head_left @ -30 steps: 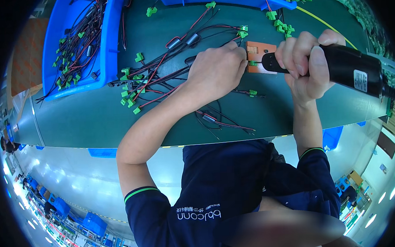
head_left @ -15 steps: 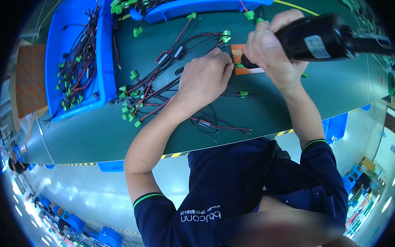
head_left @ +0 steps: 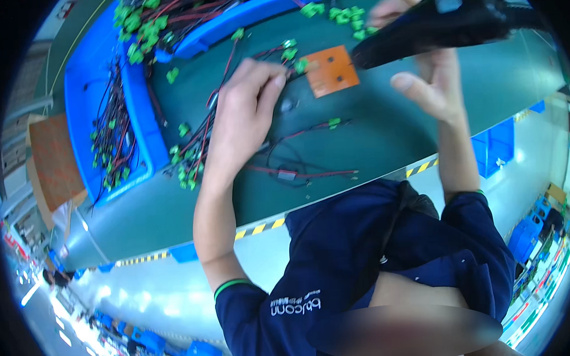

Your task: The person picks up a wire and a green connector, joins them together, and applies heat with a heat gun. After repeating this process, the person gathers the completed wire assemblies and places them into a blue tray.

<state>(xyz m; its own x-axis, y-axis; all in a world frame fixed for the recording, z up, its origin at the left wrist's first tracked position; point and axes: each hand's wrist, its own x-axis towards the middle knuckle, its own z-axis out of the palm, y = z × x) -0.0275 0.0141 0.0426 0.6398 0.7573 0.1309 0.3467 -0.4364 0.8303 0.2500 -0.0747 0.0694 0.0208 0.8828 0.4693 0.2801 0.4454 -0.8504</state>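
Note:
My left hand (head_left: pixel 245 107) is closed in a pinch on a thin cable, whose green connector (head_left: pixel 301 66) lies at the left edge of an orange plate (head_left: pixel 335 76) with dark holes. My right hand (head_left: pixel 434 88) is spread, with thumb and fingers apart on either side of a black corded power screwdriver (head_left: pixel 430 28). The screwdriver's body hides part of that palm, and its tip points at the plate's right side. Beside my left hand, red and black cables (head_left: pixel 199 134) with green connectors lie in a bunch.
A blue bin (head_left: pixel 148 120) of cables stands at the left, near a brown cardboard box (head_left: pixel 55 154). Another blue tray (head_left: pixel 242 19) with cables sits at the far side. Loose green connectors (head_left: pixel 348 16) lie beside it. One cable (head_left: pixel 287 175) rests near the striped table edge.
My right hand has loosened from around the screwdriver, and its fingers have spread. The screwdriver is off the orange plate, which now shows uncovered. The whole view has tilted.

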